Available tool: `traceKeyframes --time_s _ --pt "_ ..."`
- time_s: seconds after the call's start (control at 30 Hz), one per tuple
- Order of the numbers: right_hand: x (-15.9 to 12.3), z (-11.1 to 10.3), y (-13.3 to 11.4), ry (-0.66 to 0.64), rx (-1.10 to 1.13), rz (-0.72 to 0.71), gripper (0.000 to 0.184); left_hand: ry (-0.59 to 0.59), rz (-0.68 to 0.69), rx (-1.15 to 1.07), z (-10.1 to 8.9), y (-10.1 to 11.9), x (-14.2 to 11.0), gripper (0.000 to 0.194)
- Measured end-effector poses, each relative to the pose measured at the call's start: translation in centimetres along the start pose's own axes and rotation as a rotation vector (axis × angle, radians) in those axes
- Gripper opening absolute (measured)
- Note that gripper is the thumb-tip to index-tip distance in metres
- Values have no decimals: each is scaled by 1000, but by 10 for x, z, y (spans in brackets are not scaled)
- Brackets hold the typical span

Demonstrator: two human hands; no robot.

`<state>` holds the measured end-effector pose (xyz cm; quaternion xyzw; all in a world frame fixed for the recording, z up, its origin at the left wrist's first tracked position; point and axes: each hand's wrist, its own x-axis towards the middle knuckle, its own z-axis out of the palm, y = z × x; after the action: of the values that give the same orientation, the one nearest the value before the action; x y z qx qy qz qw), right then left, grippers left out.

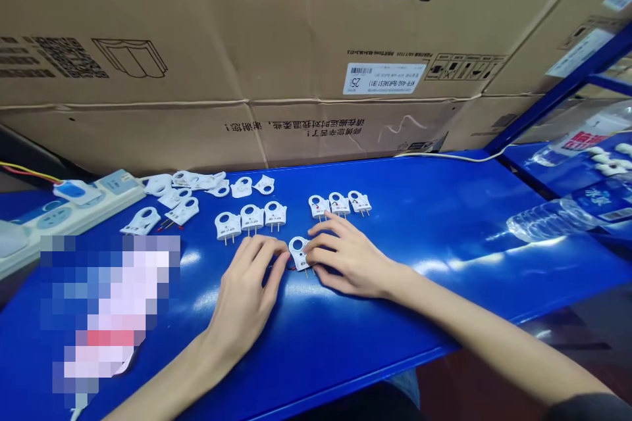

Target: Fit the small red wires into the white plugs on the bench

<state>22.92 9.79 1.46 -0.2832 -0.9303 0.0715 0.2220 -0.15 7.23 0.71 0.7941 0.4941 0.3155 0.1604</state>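
We see white plugs [251, 218] on a glossy blue table [444, 223], a brown cardboard box [247, 26] printed in black, and a pale grey power strip [64, 210] with blue sockets.

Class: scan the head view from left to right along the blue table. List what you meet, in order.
Power strip → loose pile of white plug parts → row of three plugs → left hand → plug held between the hands → right hand → plastic water bottle.

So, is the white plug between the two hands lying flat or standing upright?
Lying flat. The white plug rests face up on the blue table, its round hole visible, with the left hand and right hand touching its sides.
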Motion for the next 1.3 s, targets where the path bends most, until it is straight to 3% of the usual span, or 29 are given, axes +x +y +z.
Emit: traceKeyframes --time_s 0.27,0.7,1.13,1.3 --pt "-2 -4 2 -65 19 51 15 -38 -38 66 0 -3 1 11" --pt "-4 -14 6 -132 -7 114 35 -178 33 181 1 1 1 11" --pt "-5 -10 4 -135 25 151 18 -22 101 74 -1 3 1 11" --pt "-7 -7 2 -97 25 126 13 -46 140 26 0 -1 1 12"
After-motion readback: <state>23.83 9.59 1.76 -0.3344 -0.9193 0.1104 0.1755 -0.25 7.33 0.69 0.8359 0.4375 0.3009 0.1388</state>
